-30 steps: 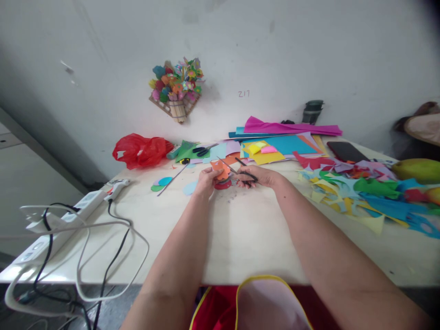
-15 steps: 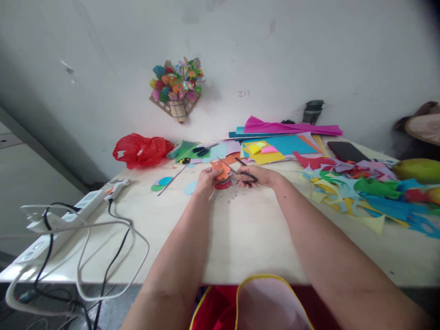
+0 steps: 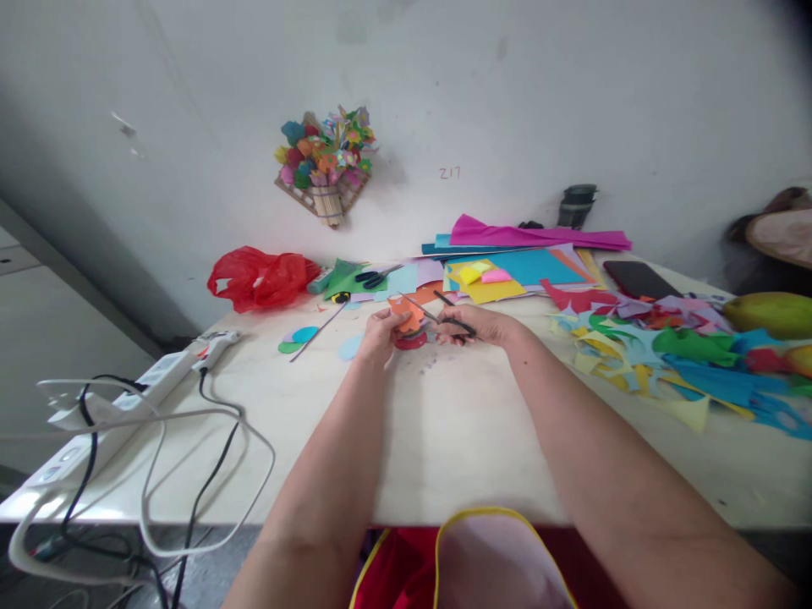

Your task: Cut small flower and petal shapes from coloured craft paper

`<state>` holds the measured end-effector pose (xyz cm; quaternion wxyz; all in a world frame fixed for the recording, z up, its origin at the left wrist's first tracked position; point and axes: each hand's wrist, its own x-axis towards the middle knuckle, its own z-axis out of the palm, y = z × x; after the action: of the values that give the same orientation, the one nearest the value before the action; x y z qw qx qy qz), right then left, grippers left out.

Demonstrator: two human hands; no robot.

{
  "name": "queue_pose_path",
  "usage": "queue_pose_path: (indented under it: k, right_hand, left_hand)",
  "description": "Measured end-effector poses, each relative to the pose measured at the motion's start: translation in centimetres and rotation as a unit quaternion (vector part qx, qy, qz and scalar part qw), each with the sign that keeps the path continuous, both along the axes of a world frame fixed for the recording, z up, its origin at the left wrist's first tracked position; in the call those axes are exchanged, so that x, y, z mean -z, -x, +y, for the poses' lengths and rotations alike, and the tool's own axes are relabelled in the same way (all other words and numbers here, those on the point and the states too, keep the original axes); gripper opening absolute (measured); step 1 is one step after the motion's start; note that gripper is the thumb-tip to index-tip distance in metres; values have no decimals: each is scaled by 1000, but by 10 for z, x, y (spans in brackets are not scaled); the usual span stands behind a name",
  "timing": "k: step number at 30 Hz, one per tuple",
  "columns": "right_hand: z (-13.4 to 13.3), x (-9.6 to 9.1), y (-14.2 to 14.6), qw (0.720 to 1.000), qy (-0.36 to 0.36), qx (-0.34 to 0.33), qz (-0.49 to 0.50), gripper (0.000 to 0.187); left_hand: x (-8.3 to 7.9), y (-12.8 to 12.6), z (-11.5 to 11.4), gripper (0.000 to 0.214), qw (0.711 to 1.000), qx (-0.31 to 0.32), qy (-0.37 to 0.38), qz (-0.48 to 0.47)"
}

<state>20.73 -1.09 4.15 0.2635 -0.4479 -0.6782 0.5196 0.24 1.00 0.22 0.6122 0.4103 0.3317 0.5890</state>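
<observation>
My left hand point(image 3: 381, 331) pinches a small piece of orange paper point(image 3: 407, 314) with a scalloped edge, held a little above the table. A pair of scissors point(image 3: 458, 325) with dark handles is gripped in my right hand point(image 3: 477, 323), its blades pointing left toward the orange paper. One blade tip lies close to the paper's right edge; whether it touches I cannot tell. Below the paper, a red round piece point(image 3: 411, 342) lies on the table, partly covered. Blue and green paper circles point(image 3: 305, 335) rest to the left of my left hand.
Coloured paper sheets point(image 3: 545, 269) and a second pair of scissors point(image 3: 375, 277) lie at the back. A red plastic bag point(image 3: 260, 279) sits back left. Paper scraps point(image 3: 691, 347) and a dark phone point(image 3: 640, 279) are at right. A power strip point(image 3: 114, 423) with loose cables runs along the left.
</observation>
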Motion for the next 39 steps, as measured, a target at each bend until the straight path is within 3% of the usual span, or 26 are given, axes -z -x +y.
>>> queue_pose_path:
  k: [10,39]
  right_hand:
    - [2,2,0,1000,13,3,18,4]
    - [4,5,1,999,-5,23,33,10]
  left_hand:
    - [2,3,2,24,1000,13,-21,-1]
    - [0,-3,1,19,999,-4,31,-21]
